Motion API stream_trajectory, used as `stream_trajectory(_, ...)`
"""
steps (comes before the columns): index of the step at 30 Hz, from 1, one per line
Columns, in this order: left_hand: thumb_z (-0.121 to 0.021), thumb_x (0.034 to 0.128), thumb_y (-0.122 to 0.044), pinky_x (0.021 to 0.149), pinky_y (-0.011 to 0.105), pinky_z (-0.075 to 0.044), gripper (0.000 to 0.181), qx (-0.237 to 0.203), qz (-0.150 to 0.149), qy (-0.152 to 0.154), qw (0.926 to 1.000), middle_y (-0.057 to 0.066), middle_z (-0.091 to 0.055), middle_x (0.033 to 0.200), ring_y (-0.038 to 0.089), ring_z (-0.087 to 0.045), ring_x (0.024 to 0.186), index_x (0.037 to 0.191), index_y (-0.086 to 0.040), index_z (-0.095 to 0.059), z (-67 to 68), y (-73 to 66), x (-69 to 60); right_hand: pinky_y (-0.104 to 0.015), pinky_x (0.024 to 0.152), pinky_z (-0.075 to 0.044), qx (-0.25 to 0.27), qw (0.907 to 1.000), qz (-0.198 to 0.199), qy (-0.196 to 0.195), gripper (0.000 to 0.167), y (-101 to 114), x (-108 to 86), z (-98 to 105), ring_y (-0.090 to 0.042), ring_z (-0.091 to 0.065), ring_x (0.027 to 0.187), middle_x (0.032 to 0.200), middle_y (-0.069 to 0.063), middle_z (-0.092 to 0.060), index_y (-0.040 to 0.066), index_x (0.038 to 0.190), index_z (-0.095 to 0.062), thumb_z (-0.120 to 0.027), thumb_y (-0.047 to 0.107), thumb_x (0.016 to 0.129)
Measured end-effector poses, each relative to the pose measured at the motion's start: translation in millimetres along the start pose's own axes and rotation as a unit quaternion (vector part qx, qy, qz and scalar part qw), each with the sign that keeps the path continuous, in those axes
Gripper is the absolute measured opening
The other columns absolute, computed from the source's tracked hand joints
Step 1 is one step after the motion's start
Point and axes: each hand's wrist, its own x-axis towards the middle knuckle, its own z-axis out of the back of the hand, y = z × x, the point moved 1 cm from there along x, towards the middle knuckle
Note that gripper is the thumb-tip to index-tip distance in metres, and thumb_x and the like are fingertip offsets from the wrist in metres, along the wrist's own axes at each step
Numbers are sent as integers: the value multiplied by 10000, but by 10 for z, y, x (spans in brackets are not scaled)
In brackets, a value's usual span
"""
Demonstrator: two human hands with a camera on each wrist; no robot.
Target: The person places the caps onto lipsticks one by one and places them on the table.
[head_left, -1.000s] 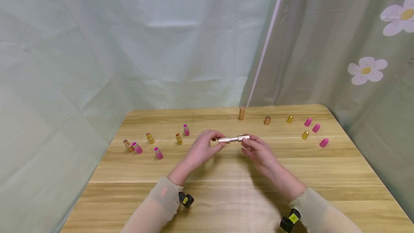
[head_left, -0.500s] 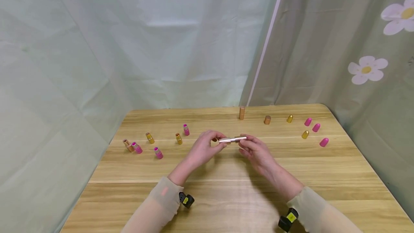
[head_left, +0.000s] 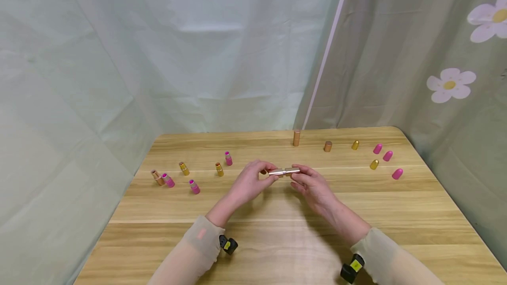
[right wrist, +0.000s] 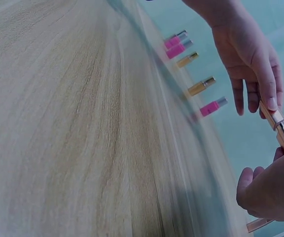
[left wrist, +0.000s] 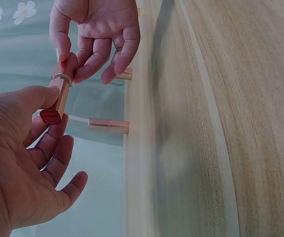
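Observation:
Above the middle of the table, the left hand (head_left: pixel 250 182) pinches the base of a rose-gold lipstick tube (head_left: pixel 277 172) between thumb and fingers. From the other end, the right hand (head_left: pixel 317 190) pinches the tube's cap (head_left: pixel 293 170). A narrow silvery ring shows between the two parts, which lie in line. In the left wrist view the base (left wrist: pixel 59 101) has a red end face turned to the camera, and the right hand (left wrist: pixel 100 37) holds the far part. The right wrist view shows the left hand (right wrist: pixel 248 54) on the tube (right wrist: pixel 274 116).
Pink, gold and copper tubes, among them a pink one (head_left: pixel 194 187) and a gold one (head_left: pixel 219 169), stand on the left of the table (head_left: pixel 253 250). Two copper pieces (head_left: pixel 296 138) are at the back; gold and pink caps (head_left: pixel 397 173) stand at the right. Curtains hang behind.
The right hand has moved left toward the left hand, bringing the cap over the narrow middle section, so the gap between both parts has shrunk. The left hand has hardly moved.

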Motion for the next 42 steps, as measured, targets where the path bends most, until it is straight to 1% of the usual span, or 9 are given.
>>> stream_trajectory(6,-746,957,-308,837,356,-470,191,21,10,39,10000,-76,-650,1066,148,-548,1010,1121,-212,-731,-5,-12,-2,-455,1105,-424,6,10000,22,55,396,-15,1,6,-136,-626,1022,1116,-15,-598,-54,1358,-524,-629,-2,980)
stream_trajectory(12,-748,955,-297,854,362,-472,187,6,22,54,10000,-67,-654,1073,151,-558,1017,1118,-207,-731,-16,-9,3,-443,1102,-427,7,10000,-20,26,390,-19,-4,13,-161,-617,1065,1107,6,-623,-47,1356,-536,-639,26,987)
stream_trajectory(16,-760,947,-282,853,367,-476,187,-26,79,64,9999,-66,-654,1083,157,-561,1026,1115,-207,-727,-18,-13,4,-474,1120,-404,49,9999,-41,-103,257,-26,-5,0,-181,-628,1077,1059,20,-662,5,1237,-597,-645,44,988)
stream_trajectory(19,-773,937,-254,854,375,-475,191,-57,73,66,9999,-62,-655,1082,166,-559,1024,1113,-200,-725,-21,-18,4,-492,1131,-386,72,9998,-61,-164,177,-40,-3,-16,-183,-633,1064,1029,18,-674,39,1156,-596,-649,62,989)
stream_trajectory(27,-784,928,-253,859,379,-462,188,-77,64,66,9999,-80,-654,1065,167,-552,1018,1098,-206,-719,-28,-13,4,-459,1104,-420,52,9996,-119,-263,199,-78,5,-35,-168,-625,1038,1039,9,-656,27,1175,-557,-642,91,1006)
stream_trajectory(32,-785,924,-255,845,365,-460,189,85,5,80,9999,-74,-661,1052,214,-575,1023,1091,-194,-723,-43,-7,8,-457,1097,-426,58,9995,-90,-299,159,-87,9,-40,-159,-625,1025,1033,19,-654,37,1150,-569,-631,80,1010)
stream_trajectory(35,-792,914,-246,823,368,-456,173,336,-67,78,9994,-57,-659,1033,249,-582,1009,1062,-187,-726,-56,-17,12,-471,1103,-419,92,9994,8,-347,148,-80,-3,-57,-154,-633,1015,1045,7,-652,37,1131,-578,-642,68,1001)
stream_trajectory(38,-804,900,-245,819,377,-449,155,562,-103,106,9983,-58,-655,1003,261,-588,999,1025,-195,-729,-77,-27,15,-469,1088,-433,-65,9992,171,-361,159,-66,-19,-77,-144,-627,1010,1068,-8,-638,32,1119,-586,-666,58,984)
stream_trajectory(42,-814,887,-255,854,396,-450,151,688,-88,180,9974,-84,-657,972,239,-594,1007,1007,-214,-732,-121,-20,21,-406,1020,-475,-649,9962,424,-386,207,-50,-31,-87,-143,-602,1017,1091,-12,-625,19,1122,-611,-713,101,962)
